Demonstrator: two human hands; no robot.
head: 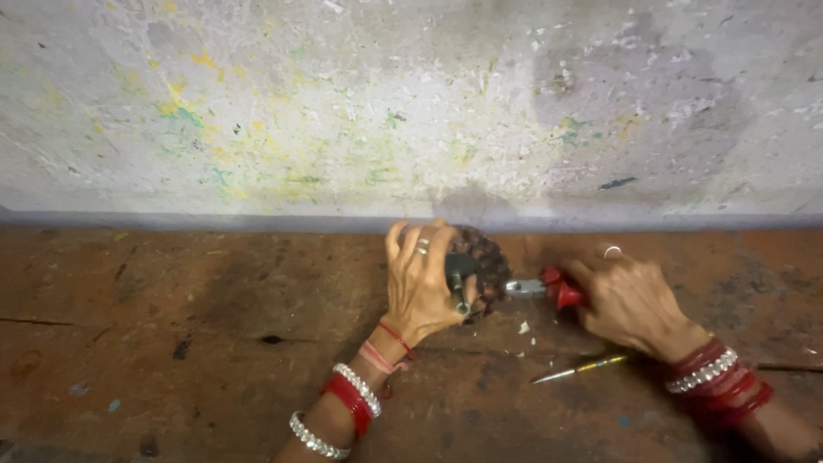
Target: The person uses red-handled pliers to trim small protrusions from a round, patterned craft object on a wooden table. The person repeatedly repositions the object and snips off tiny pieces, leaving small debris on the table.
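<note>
My left hand (418, 283) grips a dark, knobbly round object (487, 257) and presses it against the reddish-brown floor, close to the base of the wall. A small metal piece shows between my fingers and that object. My right hand (630, 300) is closed on the red handles of a pair of pliers (549, 288), whose metal jaws point left and reach the edge of the round object. Both wrists carry red and white bangles, and rings sit on my fingers.
A thin metal tool with a yellow-green shaft (579, 369) lies on the floor just below my right hand. Small white flecks (524, 327) lie near the pliers. A paint-spattered grey wall (411, 103) rises directly behind. The worn floor (189, 343) stretches left.
</note>
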